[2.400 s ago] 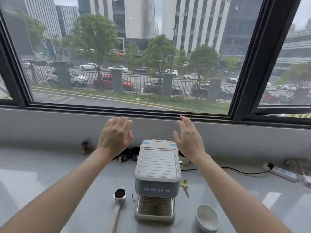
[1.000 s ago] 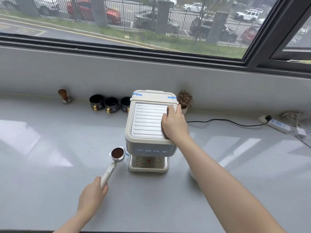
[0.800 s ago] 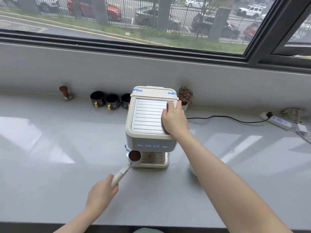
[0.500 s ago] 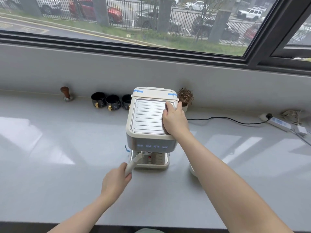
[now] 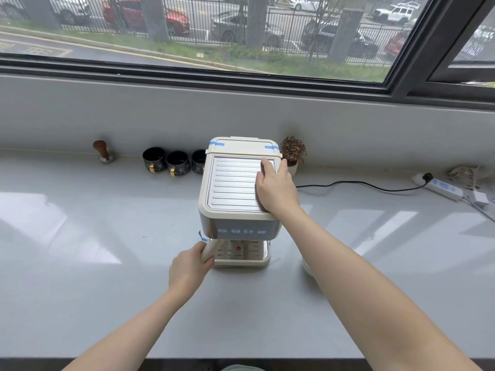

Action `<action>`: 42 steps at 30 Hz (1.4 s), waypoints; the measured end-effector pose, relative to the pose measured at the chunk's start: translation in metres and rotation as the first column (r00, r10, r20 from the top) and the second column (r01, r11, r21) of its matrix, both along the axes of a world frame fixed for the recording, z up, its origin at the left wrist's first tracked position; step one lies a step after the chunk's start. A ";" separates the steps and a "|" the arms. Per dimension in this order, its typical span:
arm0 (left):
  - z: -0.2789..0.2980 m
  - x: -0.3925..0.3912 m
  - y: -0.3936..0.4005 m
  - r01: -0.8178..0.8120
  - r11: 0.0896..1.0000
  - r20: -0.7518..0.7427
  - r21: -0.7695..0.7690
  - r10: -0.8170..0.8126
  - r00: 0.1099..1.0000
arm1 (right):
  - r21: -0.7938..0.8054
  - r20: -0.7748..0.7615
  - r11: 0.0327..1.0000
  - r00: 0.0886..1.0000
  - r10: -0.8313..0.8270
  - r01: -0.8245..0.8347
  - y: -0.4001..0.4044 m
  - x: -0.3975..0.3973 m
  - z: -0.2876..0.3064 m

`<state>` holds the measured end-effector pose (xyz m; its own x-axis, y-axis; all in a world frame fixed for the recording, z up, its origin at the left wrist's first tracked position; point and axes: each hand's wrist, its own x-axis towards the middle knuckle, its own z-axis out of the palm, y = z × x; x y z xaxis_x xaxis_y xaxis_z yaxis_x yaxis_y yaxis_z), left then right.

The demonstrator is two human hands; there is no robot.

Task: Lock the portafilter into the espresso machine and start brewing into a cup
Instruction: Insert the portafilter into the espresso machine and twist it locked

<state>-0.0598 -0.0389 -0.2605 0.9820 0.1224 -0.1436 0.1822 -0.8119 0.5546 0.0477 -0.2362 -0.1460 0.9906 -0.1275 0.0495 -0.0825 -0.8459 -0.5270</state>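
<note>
A cream espresso machine [image 5: 233,188] stands on the grey counter [image 5: 107,263] with its front toward me. My right hand [image 5: 276,190] lies flat on the right side of its ribbed top, gripping the edge. My left hand [image 5: 188,269] is closed around the cream handle of the portafilter [image 5: 210,249], which points up and in under the machine's front. The portafilter's basket is hidden beneath the machine's head. A white cup [image 5: 306,265] sits on the counter right of the machine, mostly hidden behind my right forearm.
Three dark cups [image 5: 171,163] stand in a row left of the machine by the wall. A wooden-handled tamper [image 5: 103,152] is further left. A small dried plant [image 5: 293,152] sits behind the machine. A black cord [image 5: 361,184] runs right to a power strip [image 5: 442,187].
My left hand picked the portafilter up off the counter and carried it right, pushing its basket under the machine's head. My right hand came down onto the machine's top and stayed.
</note>
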 end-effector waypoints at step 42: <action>0.011 0.022 0.029 0.110 0.994 -0.020 -0.027 -0.111 0.994 | -0.014 0.013 1.000 1.000 -0.027 0.027 0.002 0.000 0.000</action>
